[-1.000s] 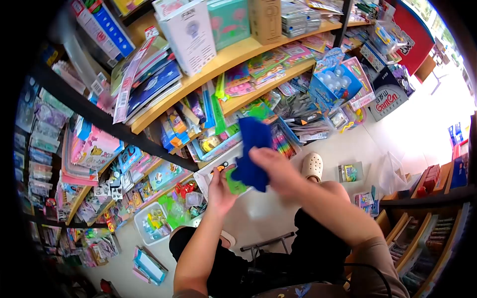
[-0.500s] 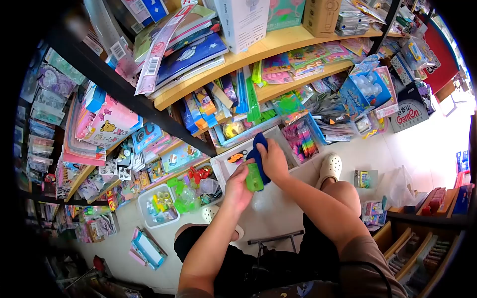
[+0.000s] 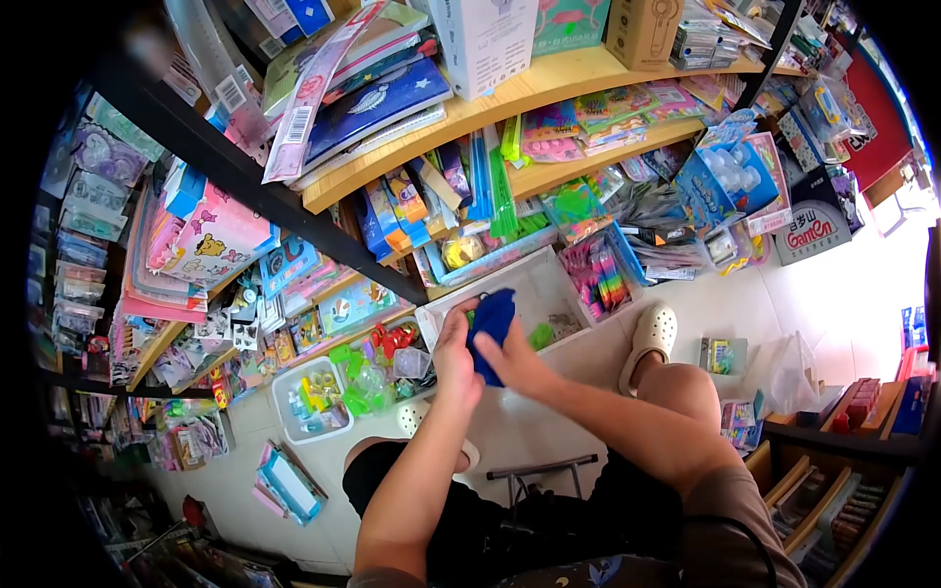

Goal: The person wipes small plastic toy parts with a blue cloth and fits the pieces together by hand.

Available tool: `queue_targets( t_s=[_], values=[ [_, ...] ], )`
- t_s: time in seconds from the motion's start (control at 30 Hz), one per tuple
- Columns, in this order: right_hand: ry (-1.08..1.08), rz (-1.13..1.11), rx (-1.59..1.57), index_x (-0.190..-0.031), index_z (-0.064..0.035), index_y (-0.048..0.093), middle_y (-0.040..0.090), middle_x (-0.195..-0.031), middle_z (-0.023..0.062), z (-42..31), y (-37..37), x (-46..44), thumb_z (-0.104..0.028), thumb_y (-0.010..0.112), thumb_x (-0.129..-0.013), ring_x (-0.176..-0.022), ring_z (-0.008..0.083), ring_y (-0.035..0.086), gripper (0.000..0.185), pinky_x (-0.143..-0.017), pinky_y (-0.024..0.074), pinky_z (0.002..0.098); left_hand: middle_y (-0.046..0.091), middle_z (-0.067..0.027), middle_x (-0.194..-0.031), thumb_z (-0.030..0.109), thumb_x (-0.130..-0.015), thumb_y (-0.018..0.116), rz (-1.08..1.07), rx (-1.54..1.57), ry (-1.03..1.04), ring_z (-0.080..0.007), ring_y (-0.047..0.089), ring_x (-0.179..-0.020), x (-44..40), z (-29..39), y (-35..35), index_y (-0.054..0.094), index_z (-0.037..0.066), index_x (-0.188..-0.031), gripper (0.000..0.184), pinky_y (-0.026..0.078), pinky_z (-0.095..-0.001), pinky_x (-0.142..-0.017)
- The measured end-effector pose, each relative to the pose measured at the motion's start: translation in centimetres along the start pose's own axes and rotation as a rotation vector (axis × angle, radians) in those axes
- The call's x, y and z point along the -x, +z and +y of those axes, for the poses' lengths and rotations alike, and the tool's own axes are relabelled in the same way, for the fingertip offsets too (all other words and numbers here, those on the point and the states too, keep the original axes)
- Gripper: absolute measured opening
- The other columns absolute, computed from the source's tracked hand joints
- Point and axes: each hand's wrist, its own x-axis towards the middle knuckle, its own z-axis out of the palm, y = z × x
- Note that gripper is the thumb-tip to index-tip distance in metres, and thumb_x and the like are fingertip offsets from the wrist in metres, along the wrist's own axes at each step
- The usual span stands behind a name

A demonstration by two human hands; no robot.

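A dark blue cloth [image 3: 493, 316] is bunched between my two hands, over the near side of a white bin [image 3: 534, 277]. My right hand [image 3: 514, 361] presses the cloth from the right, fingers against it. On the other side my left hand [image 3: 456, 353] is closed around a small item mostly covered by the cloth; only a dark bit shows at its top. Inside the bin, a green piece [image 3: 540, 336] lies near the front wall, beside small greyish packets [image 3: 565, 324].
Left of the bin are green and red toys [image 3: 368, 377] and a clear tub [image 3: 314, 400] of small coloured pieces. Rainbow-coloured packets [image 3: 600, 277] stand to the right. Stocked wooden shelves [image 3: 470, 125] rise ahead. An opened blue box [image 3: 290, 482] lies on the floor.
The green piece has left my left hand and now lies in the bin. The orange item seen in the bin before is no longer visible there. Both hands and the cloth moved slightly left.
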Motion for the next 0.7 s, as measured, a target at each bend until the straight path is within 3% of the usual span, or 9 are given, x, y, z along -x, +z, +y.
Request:
queue_targets(
  t_s=[0.1,0.2,0.33,0.43,0.53,0.67,0.7],
  values=[
    [0.18,-0.087,0.182,-0.12,0.0064,0.035,0.058,-0.096,0.026,-0.4,-1.2,1.0,-0.047,0.049,-0.088,-0.088,0.0421,0.057,0.064,-0.076,0.0459,0.0444,0.052,-0.007,-0.113,0.027,-0.098,0.036,0.074,0.036,-0.068,-0.0176,0.05,-0.106,0.3,-0.5,0.6,0.051,0.004,-0.11,0.03,0.04,-0.0315,-0.093],
    [0.499,-0.019,0.269,-0.117,0.0074,0.035,0.057,-0.096,0.0298,-1.6,-2.9,-1.1,-0.045,0.047,-0.089,-0.087,0.0465,0.055,0.061,-0.073,0.0457,0.0458,0.051,-0.0107,-0.119,0.024,-0.098,0.033,0.026,0.11,-0.073,-0.0209,0.05,-0.11,1.1,-0.7,2.6,0.05,0.003,-0.112,0.031,0.039,-0.0354,-0.096],
    [0.489,0.018,0.26,-0.113,0.0079,0.036,0.058,-0.094,0.03,-1.6,-4.1,-2.2,-0.042,0.044,-0.091,-0.088,0.0448,0.056,0.055,-0.073,0.0449,0.0462,0.051,-0.0101,-0.119,0.027,-0.098,0.031,-0.103,0.156,-0.092,-0.0217,0.048,-0.112,0.3,-1.4,2.6,0.049,0.003,-0.115,0.034,0.037,-0.0366,-0.098],
    [0.418,0.184,0.109,-0.111,0.0068,0.04,0.06,-0.092,0.0274,-0.2,-4.0,-2.8,-0.04,0.043,-0.093,-0.09,0.0419,0.057,0.05,-0.075,0.0445,0.0434,0.051,-0.0121,-0.121,0.028,-0.098,0.032,-0.091,0.171,-0.115,-0.0226,0.048,-0.113,-0.2,-1.3,2.5,0.048,0.002,-0.117,0.036,0.037,-0.0376,-0.099],
    [0.539,0.162,-0.129,-0.108,0.0045,0.046,0.06,-0.093,0.0246,0.5,-4.7,-3.7,-0.038,0.042,-0.094,-0.088,0.0375,0.058,0.045,-0.078,0.0441,0.0396,0.052,-0.0148,-0.12,0.026,-0.097,0.037,-0.144,0.217,-0.054,-0.0239,0.051,-0.109,-0.4,-0.7,3.2,0.048,0.0,-0.115,0.034,0.039,-0.037,-0.096],
    [0.74,0.035,-0.38,-0.117,-0.002,0.048,0.058,-0.101,0.0069,-3.8,-5.6,-4.1,-0.036,0.046,-0.094,-0.09,0.015,0.055,0.041,-0.086,0.0413,0.0275,0.051,-0.0153,-0.122,0.024,-0.097,0.036,-0.127,0.14,0.055,-0.0252,0.051,-0.11,-0.5,-0.3,3.3,0.05,-0.001,-0.109,0.031,0.04,-0.0376,-0.097],
    [0.566,-0.053,-0.356,-0.121,-0.0015,0.044,0.057,-0.105,0.0072,-3.2,-5.1,-3.4,-0.033,0.05,-0.092,-0.093,0.0156,0.054,0.043,-0.088,0.0404,0.0281,0.052,-0.0151,-0.122,0.024,-0.097,0.035,-0.088,0.109,0.08,-0.025,0.051,-0.11,-0.6,-0.4,3.3,0.05,-0.001,-0.107,0.03,0.04,-0.0375,-0.097]
  ],
)
